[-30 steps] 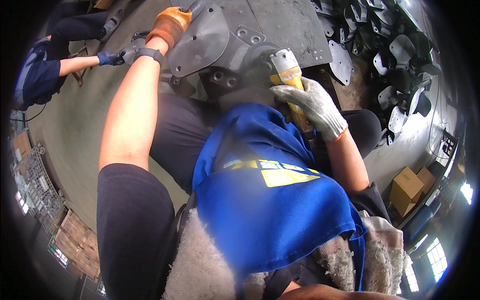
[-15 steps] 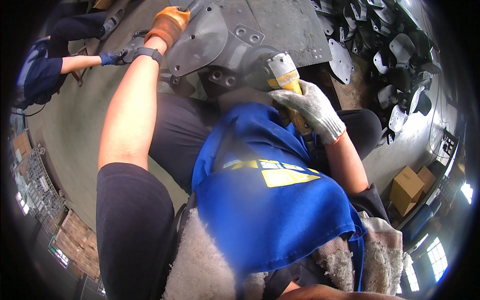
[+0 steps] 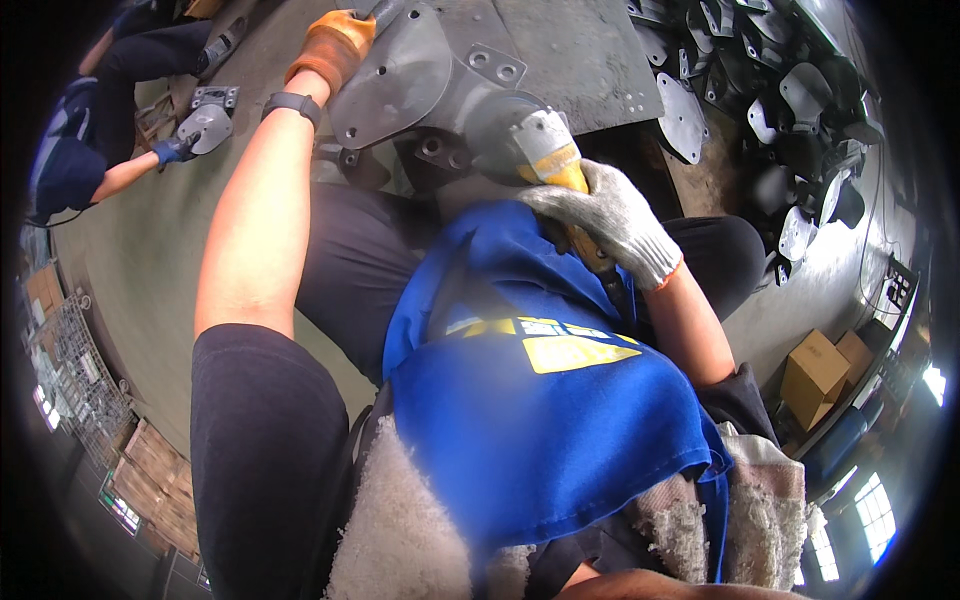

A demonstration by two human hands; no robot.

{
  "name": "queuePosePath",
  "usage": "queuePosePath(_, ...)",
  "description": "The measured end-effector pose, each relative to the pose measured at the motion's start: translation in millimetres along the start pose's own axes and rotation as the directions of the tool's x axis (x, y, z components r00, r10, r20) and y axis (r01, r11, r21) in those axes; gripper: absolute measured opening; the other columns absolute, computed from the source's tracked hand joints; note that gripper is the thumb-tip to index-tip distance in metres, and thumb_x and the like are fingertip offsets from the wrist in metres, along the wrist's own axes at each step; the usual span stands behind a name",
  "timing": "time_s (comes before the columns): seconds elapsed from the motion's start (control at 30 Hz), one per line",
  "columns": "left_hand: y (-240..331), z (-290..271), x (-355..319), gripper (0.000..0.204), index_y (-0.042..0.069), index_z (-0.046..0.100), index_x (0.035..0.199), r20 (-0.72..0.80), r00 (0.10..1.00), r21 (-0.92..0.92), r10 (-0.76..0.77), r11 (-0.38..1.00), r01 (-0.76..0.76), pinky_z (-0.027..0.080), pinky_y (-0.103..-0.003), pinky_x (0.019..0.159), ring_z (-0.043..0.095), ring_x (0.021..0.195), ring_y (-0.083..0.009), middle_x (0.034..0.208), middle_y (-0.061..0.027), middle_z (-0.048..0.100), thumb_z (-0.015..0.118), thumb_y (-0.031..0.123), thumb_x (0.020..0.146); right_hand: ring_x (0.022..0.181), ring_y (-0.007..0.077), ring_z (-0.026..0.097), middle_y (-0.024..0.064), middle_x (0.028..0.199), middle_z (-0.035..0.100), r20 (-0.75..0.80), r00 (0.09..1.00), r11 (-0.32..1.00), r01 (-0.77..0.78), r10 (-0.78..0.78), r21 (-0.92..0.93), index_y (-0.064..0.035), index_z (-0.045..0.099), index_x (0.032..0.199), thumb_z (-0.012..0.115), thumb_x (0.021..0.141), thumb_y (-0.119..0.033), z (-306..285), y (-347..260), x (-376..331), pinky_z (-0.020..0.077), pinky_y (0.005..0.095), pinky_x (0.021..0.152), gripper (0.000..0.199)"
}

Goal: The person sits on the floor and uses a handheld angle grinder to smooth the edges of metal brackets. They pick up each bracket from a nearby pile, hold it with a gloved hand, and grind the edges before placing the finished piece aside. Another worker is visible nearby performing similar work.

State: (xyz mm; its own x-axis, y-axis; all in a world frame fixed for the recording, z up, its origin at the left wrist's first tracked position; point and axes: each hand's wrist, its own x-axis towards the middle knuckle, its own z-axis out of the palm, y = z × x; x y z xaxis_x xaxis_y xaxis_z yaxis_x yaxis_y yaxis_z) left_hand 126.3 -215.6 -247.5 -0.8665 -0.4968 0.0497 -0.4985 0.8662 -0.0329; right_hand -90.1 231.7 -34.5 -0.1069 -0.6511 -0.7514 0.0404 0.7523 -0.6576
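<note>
My left hand (image 3: 332, 48), in an orange glove, is closed on the far end of a grey metal bracket (image 3: 395, 75). This bracket has a rounded plate with holes and a curved arm, and it lies over the edge of a dark metal tabletop (image 3: 580, 60). My right hand (image 3: 612, 215), in a whitish knit glove, grips a yellow angle grinder (image 3: 556, 163). The grinder's head and round disc area sit at the bracket's near right side, above my lap. Whether the disc touches the metal cannot be made out.
Many dark metal brackets (image 3: 790, 100) are piled at the right. At the left, a co-worker's blue-gloved hand (image 3: 175, 150) holds a similar bracket (image 3: 207, 127). Cardboard boxes (image 3: 815, 370) stand at the right; a wire cage (image 3: 85, 365) and wooden pallet (image 3: 155, 485) are at the lower left.
The grinder and my right hand have shifted a little left and nearer to me. My left hand has barely moved. The co-worker's hand and bracket have moved left and down.
</note>
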Motion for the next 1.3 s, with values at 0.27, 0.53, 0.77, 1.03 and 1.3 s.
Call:
queuePosePath(0.27, -6.8, -3.7, -1.9, 0.031, 0.008, 0.072, 0.100, 0.016, 0.999, -0.098, -0.039, 0.994, 0.040, 0.057, -0.045, 0.085, 0.068, 0.100, -0.0410, 0.106, -0.0185, 0.074, 0.048, 0.028, 0.102, 0.060, 0.0103, 0.064, 0.0034, 0.075, 0.067, 0.018, 1.000, 0.999, -0.022, 0.021, 0.026, -0.0018, 0.069, 0.106, 0.084, 0.088, -0.035, 2.0, 8.7, -9.3, 0.0527, 0.0263, 0.057, 0.041)
queuePosePath(0.53, -11.5, -1.5, -2.8, 0.030, 0.009, 0.072, 0.101, 0.049, 0.999, -0.023, -0.001, 1.000, 0.003, 0.056, -0.045, 0.086, 0.068, 0.101, -0.0413, 0.107, -0.0187, 0.074, 0.050, 0.028, 0.101, 0.064, 0.0100, 0.064, 0.0030, 0.078, 0.069, 0.076, 0.997, 0.999, -0.028, 0.031, -0.040, -0.0037, 0.071, 0.109, 0.086, 0.084, -0.044, 8.4, -10.9, -1.0, 0.0537, 0.0280, 0.058, 0.050)
queuePosePath(0.77, 17.6, -27.5, 4.2, 0.030, 0.009, 0.073, 0.107, 0.027, 0.999, -0.150, -0.027, 0.988, 0.031, 0.057, -0.045, 0.087, 0.069, 0.101, -0.0407, 0.109, -0.0189, 0.074, 0.051, 0.029, 0.101, 0.070, 0.0109, 0.067, 0.0045, 0.084, 0.072, -0.002, 1.000, 0.998, -0.030, 0.030, -0.051, -0.0036, 0.072, 0.116, 0.086, 0.084, -0.043, 3.7, 14.5, -6.9, 0.0554, 0.0282, 0.066, 0.053)
queuePosePath(1.03, 4.6, 5.6, -4.2, 0.029, 0.009, 0.073, 0.103, -0.063, 0.998, 0.019, -0.020, 1.000, 0.021, 0.058, -0.045, 0.085, 0.069, 0.098, -0.0411, 0.105, -0.0187, 0.074, 0.052, 0.029, 0.100, 0.076, 0.0118, 0.068, 0.0058, 0.089, 0.074, 0.056, 0.998, 0.984, 0.018, -0.008, -0.177, -0.0030, 0.071, 0.119, 0.087, 0.083, -0.042, 12.9, -4.0, -6.0, 0.0559, 0.0298, 0.072, 0.055)
queuePosePath(1.3, 6.5, -0.8, -2.3, 0.028, 0.008, 0.073, 0.101, -0.060, 0.998, 0.027, 0.011, 1.000, -0.009, 0.058, -0.045, 0.084, 0.069, 0.097, -0.0413, 0.103, -0.0185, 0.074, 0.053, 0.028, 0.100, 0.076, 0.0113, 0.068, 0.0059, 0.088, 0.074, 0.042, 0.999, 0.986, 0.029, -0.023, -0.163, -0.0014, 0.072, 0.116, 0.086, 0.082, -0.045, 9.2, 4.5, -3.6, 0.0564, 0.0304, 0.073, 0.057)
